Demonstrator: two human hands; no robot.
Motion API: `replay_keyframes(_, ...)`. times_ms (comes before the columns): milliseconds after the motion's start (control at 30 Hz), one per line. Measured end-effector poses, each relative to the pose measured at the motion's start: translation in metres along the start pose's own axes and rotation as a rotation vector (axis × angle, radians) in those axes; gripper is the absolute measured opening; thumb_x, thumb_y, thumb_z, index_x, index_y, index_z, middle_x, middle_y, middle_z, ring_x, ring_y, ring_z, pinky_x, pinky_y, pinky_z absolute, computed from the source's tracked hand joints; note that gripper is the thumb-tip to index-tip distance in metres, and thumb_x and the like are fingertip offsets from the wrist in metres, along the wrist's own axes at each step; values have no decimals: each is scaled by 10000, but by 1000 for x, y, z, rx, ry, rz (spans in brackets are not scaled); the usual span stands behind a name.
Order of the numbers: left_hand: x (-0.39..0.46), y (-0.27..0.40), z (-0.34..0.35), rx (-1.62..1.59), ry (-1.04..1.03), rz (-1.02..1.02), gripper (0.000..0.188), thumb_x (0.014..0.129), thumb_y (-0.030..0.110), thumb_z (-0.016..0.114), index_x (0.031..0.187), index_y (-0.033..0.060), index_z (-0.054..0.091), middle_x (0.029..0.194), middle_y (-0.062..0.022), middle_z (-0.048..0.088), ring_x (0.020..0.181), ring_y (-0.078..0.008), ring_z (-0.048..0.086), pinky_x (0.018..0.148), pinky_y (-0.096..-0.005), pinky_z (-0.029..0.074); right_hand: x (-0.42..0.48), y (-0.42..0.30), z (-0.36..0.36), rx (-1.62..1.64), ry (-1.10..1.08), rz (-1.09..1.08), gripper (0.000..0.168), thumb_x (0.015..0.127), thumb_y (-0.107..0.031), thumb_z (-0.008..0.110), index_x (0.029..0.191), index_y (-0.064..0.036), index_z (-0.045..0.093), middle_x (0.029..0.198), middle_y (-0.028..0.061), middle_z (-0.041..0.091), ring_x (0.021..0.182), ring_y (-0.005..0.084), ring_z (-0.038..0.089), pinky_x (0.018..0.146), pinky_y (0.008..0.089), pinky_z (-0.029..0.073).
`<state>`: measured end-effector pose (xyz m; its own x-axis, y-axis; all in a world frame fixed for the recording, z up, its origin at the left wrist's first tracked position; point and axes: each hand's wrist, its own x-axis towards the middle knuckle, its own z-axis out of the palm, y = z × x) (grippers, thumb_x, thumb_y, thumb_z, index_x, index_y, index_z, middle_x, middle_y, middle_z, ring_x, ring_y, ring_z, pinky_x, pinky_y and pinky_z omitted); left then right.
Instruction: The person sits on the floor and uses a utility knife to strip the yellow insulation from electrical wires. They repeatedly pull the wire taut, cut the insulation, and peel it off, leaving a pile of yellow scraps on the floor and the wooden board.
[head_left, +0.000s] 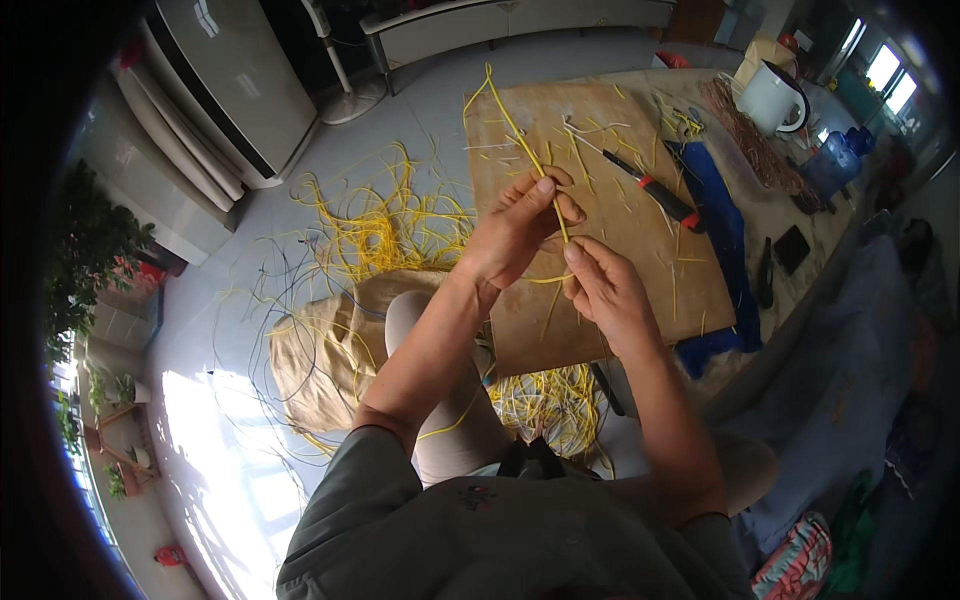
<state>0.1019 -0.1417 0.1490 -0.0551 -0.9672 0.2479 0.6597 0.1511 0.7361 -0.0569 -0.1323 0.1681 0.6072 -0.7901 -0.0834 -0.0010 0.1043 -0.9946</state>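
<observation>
A yellow insulated wire runs between my two hands above a wooden board, its far part bent into a narrow loop. My left hand pinches it between thumb and fingers. Just below, nearer my body, my right hand grips the same wire, and a curved length of it passes by these fingers. On the board, to the right of the hands, lies a utility knife with a black and red handle. Short yellow and white pieces are scattered around it.
Tangled yellow wires lie left of the board, beside brown cloth. A heap of yellow and white scraps sits below its near edge. At right are blue cloth, a copper-coloured wire bundle, a white kettle and a blue bottle.
</observation>
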Motion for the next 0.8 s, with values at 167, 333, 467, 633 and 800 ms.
replay_keyframes(167,49,57,-69,-353,127,22,224,949,147,370,974,-20,516,851,-87,618,754,-191,598,703,-315,511,-9,12,-10,-367,74,-201,217,903,-174,514,1042,-25,588,529,29,446,478,82,411,461,241,358)
replay_keyframes(333,81,115,-176,-540,380,33,176,937,102,390,903,-26,506,853,-144,622,669,-168,577,623,-265,530,-28,9,-29,-652,107,-335,271,870,-88,539,1139,-93,578,541,74,461,465,115,431,469,258,383)
replay_keyframes(467,71,117,-195,-419,406,74,153,947,118,379,865,10,450,851,-137,611,608,-149,545,578,-259,521,-46,3,-48,-716,129,-251,315,864,-44,529,1169,-111,572,554,50,437,482,91,405,478,243,371)
replay_keyframes(633,62,99,-186,-358,417,115,112,930,69,414,992,-14,455,892,-131,590,644,-138,544,631,-269,528,-55,11,-54,-771,111,-225,312,864,-36,526,1161,-108,585,554,30,419,486,78,394,481,238,369)
replay_keyframes(800,50,99,-174,127,344,302,244,924,53,424,1148,-42,430,1019,-135,563,680,-125,550,672,-254,527,-64,12,-54,-725,44,18,284,859,-38,534,1129,-86,605,574,13,434,504,68,400,491,229,370)
